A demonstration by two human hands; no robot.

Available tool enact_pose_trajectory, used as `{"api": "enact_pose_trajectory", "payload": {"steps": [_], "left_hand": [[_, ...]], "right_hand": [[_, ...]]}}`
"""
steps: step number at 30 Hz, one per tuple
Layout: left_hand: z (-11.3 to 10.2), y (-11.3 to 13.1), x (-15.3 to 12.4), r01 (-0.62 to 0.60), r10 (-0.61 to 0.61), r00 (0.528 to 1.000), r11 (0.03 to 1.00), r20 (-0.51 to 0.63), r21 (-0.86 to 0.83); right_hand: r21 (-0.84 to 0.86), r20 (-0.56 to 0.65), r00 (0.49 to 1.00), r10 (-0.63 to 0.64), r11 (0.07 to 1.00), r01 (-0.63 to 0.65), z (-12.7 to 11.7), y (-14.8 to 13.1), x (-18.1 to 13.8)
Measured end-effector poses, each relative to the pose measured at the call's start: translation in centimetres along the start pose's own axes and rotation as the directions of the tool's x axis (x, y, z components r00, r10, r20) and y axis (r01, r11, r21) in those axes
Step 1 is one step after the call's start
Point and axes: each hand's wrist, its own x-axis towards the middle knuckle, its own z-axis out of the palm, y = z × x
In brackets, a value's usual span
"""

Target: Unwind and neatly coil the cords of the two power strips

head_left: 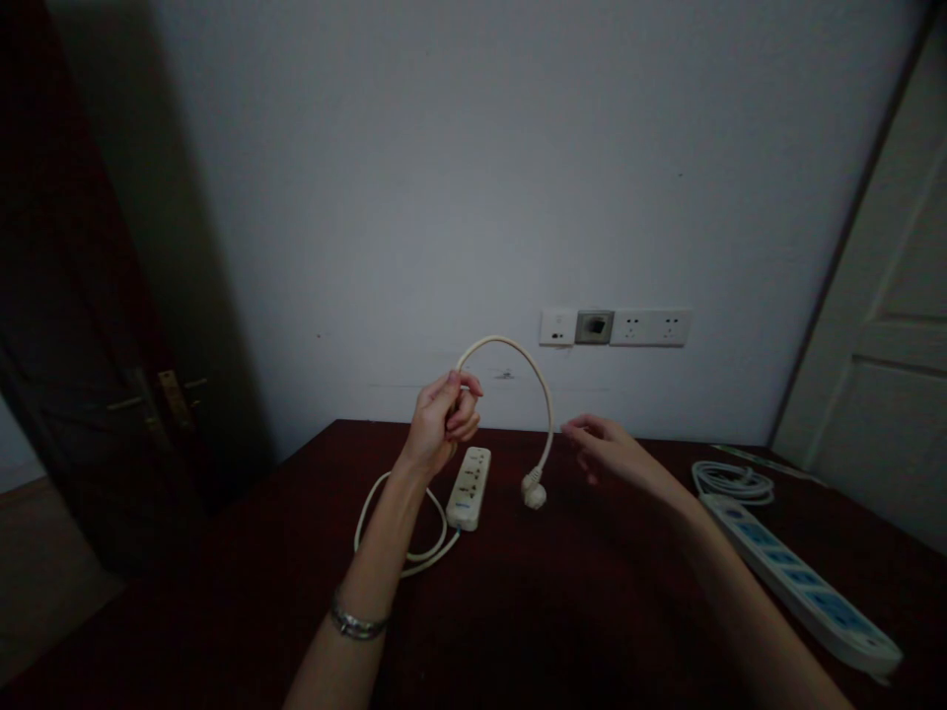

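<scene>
My left hand (442, 422) is raised above the dark table (562, 611) and pinches the cream cable (518, 353) of a small power strip (470, 487). From my fingers the cable arches up and over to the right, and its plug (534, 490) hangs at the end, just over the table. The rest of the cable loops on the table by my left wrist. My right hand (608, 450) hovers to the right of the plug with its fingers loosely spread, holding nothing.
A longer white and blue power strip (799, 582) lies at the right with its coiled cord (732, 481) behind it. Wall sockets (616, 326) sit on the wall above the table. A dark door (81, 325) stands at the left, a white door (888, 325) at the right.
</scene>
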Motion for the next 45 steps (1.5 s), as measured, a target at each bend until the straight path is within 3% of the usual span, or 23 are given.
{"api": "enact_pose_trajectory", "payload": {"steps": [1, 3, 5, 6, 9, 11, 15, 17, 20, 23, 25, 29, 31, 34, 39, 41, 45], "left_hand": [[0.1, 0.0, 0.0, 0.004, -0.004, 1.000, 1.000, 0.011, 0.003], [0.2, -0.2, -0.1, 0.020, -0.021, 0.999, 1.000, 0.046, 0.015], [0.2, -0.3, -0.3, 0.045, -0.047, 0.995, 0.999, 0.093, 0.032], [0.2, -0.2, -0.4, 0.066, -0.070, 0.990, 0.997, 0.122, 0.044], [-0.2, 0.2, -0.9, 0.182, -0.212, 0.947, 0.973, 0.242, 0.140], [-0.6, 0.9, -1.3, 0.298, -0.385, 0.860, 0.912, 0.336, 0.284], [-1.1, 1.8, -1.5, 0.437, -0.732, 0.525, 0.670, 0.434, 0.600], [-1.2, 1.5, -1.2, 0.447, -0.796, 0.432, 0.597, 0.424, 0.666], [-2.0, -0.1, -0.6, 0.440, -0.838, 0.407, 0.529, 0.364, 0.725], [-3.9, -2.2, -0.3, 0.408, -0.866, 0.417, 0.450, 0.276, 0.795], [-5.9, -3.4, -0.3, 0.417, -0.903, 0.358, 0.382, 0.237, 0.825], [-10.4, -4.2, -0.6, 0.496, -0.944, 0.321, 0.233, 0.073, 0.837], [-11.8, -3.7, -0.7, 0.504, -0.936, 0.350, 0.227, 0.043, 0.834], [-11.6, -2.5, -0.5, 0.453, -0.877, 0.479, 0.291, 0.045, 0.842], [-7.2, -1.4, 0.3, 0.281, -0.707, 0.706, 0.238, -0.033, 0.930], [-5.2, -1.2, 0.3, 0.173, -0.608, 0.794, 0.231, 0.003, 0.958], [-2.2, -0.5, 0.0, -0.003, -0.439, 0.894, 0.194, 0.089, 0.981]], "right_hand": [[0.074, 0.034, 0.998, 0.052, 0.996, -0.055, 0.2, -0.1, -0.1], [0.248, 0.218, 0.966, 0.138, 0.950, -0.192, 1.0, -0.3, -0.4], [0.407, 0.404, 0.905, 0.136, 0.859, -0.311, 1.9, -0.5, -0.6], [0.488, 0.437, 0.893, 0.112, 0.804, -0.340, 2.4, -0.5, -0.6], [0.743, 0.290, 0.956, 0.045, 0.619, -0.254, 2.9, -0.6, -0.2], [0.857, 0.142, 0.987, 0.071, 0.491, -0.159, 2.3, -0.5, 0.2], [0.942, 0.022, 0.966, 0.259, 0.317, -0.106, -0.4, -0.2, 1.0], [0.957, 0.001, 0.967, 0.256, 0.279, -0.075, -1.7, -0.1, 1.1], [0.953, -0.004, 0.996, 0.088, 0.303, -0.023, -2.8, 0.0, 0.9], [0.876, 0.042, 0.998, -0.047, 0.482, -0.014, -3.3, 0.0, 0.5], [0.792, 0.082, 0.994, -0.072, 0.610, -0.021, -3.7, -0.1, 0.2], [0.637, 0.049, 0.996, -0.077, 0.770, 0.029, -4.9, -0.7, -0.4], [0.565, 0.011, 0.998, -0.067, 0.823, 0.049, -5.3, -1.0, -0.7], [0.460, 0.019, 0.999, -0.036, 0.888, 0.024, -5.0, -1.2, -0.9], [0.211, 0.110, 0.994, 0.012, 0.977, -0.036, -3.0, -0.7, -0.4], [0.075, 0.130, 0.991, -0.014, 0.997, 0.004, -2.1, -0.4, -0.2], [-0.223, 0.188, 0.977, -0.100, 0.964, 0.142, -0.8, 0.0, -0.2]]}}
